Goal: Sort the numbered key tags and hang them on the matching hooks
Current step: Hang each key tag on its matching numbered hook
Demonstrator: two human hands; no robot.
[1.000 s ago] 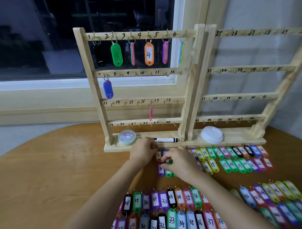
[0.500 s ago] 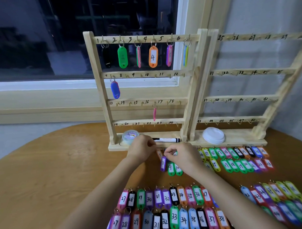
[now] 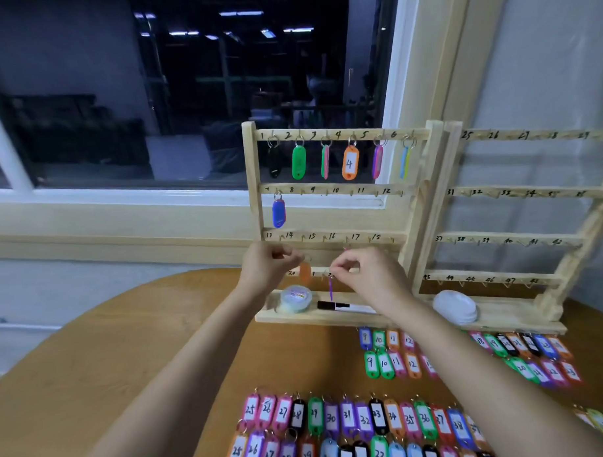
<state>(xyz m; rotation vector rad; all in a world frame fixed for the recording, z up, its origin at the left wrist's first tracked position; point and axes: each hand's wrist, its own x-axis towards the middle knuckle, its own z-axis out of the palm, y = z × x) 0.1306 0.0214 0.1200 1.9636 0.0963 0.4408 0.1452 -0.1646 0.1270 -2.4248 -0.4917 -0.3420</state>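
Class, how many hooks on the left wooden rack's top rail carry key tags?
6, numbered 1 to 6: black plastic tag, green tag, pink-and-green tags, orange tag marked 4, purple tag, blue-and-yellow tags. More tags may hang hidden behind.

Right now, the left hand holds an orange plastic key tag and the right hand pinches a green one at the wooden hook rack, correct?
Not quite. In the head view, the right hand pinches a purple plastic key tag, not green. The left hand does hold the orange plastic key tag.
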